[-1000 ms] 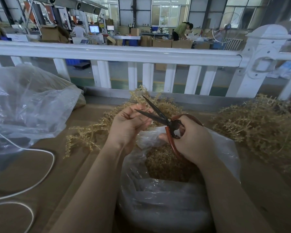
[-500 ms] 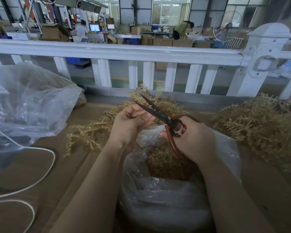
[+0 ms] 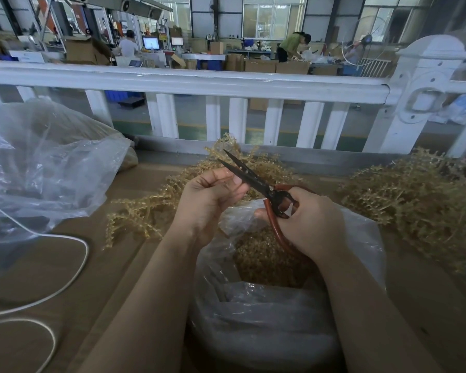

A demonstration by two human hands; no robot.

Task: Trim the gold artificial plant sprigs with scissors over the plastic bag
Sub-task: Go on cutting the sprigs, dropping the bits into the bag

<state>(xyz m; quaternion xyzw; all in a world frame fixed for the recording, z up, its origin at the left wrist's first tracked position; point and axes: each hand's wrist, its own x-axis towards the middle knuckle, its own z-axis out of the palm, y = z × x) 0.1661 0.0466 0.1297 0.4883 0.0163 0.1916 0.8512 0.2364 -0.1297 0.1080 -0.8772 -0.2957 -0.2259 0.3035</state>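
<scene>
Mid-trim, the left hand [image 3: 213, 197] pinches a gold sprig [image 3: 233, 181] above the open plastic bag [image 3: 361, 238] while the right hand [image 3: 310, 222] grips the scissors [image 3: 253, 179], blades parted (cuttings already lie inside), so the next move probably calls for closing them across the stem.

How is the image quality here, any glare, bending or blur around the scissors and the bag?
Head view: wide-angle bending bows the white railing; bright windows backlight the hall; soft glare streaks the plastic bag; the scissors and both hands, left hand and right hand, look sharp; the gold pile softens toward the right edge.
</scene>
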